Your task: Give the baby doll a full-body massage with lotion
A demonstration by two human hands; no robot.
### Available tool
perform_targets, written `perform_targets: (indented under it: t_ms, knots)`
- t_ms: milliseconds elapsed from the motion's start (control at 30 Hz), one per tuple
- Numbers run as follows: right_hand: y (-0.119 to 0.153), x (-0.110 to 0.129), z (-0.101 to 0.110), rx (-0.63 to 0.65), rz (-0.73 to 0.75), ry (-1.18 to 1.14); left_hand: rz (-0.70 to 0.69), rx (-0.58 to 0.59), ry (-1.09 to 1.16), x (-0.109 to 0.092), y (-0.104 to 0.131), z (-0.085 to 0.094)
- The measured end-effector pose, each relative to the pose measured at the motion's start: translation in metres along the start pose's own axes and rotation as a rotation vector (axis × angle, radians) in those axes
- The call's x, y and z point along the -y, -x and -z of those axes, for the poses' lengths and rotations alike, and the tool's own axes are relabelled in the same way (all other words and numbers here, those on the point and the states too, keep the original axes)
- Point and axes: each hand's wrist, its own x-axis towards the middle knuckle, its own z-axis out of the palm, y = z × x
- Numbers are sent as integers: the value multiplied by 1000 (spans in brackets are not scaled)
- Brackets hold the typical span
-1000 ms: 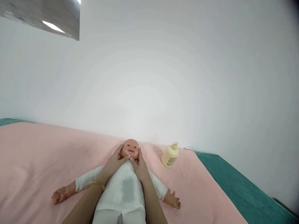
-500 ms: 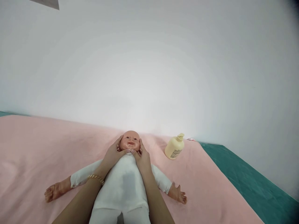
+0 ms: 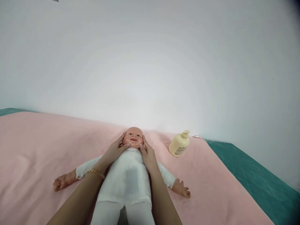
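A baby doll [image 3: 127, 181] with a white cloth body lies on its back on a pink cloth [image 3: 206, 175], arms spread to both sides. My left hand [image 3: 116, 150] cups the left side of the doll's head [image 3: 134, 134], its thumb on the cheek near the chin. On the opposite side, my right hand [image 3: 148, 153] holds the head with its thumb at the lower cheek. Both sets of fingers are partly hidden beside the head. A gold bracelet [image 3: 96, 172] circles my left wrist.
A pale yellow pump bottle [image 3: 179, 144] stands on the pink cloth right of the doll. Behind the cloth rises a white wall [image 3: 150, 62]. Green surface [image 3: 253, 175] shows along the right, with a strip at the far left.
My thumbs have moved apart, from together under the doll's chin to its two cheeks. The view has shifted slightly, so the doll and bottle appear a little higher and further right.
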Motion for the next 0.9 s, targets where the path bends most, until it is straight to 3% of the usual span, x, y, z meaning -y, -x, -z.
perform_targets:
  t_ms: [300, 600, 900]
  knots:
    - [3, 4, 5, 52, 13, -3, -23, 40, -157, 0, 4, 7]
    - [4, 12, -3, -1, -72, -155, -26, 1, 89, -14, 6, -5]
    - [4, 12, -12, -72, -127, -87, 48, -76, 123, 1, -3, -11]
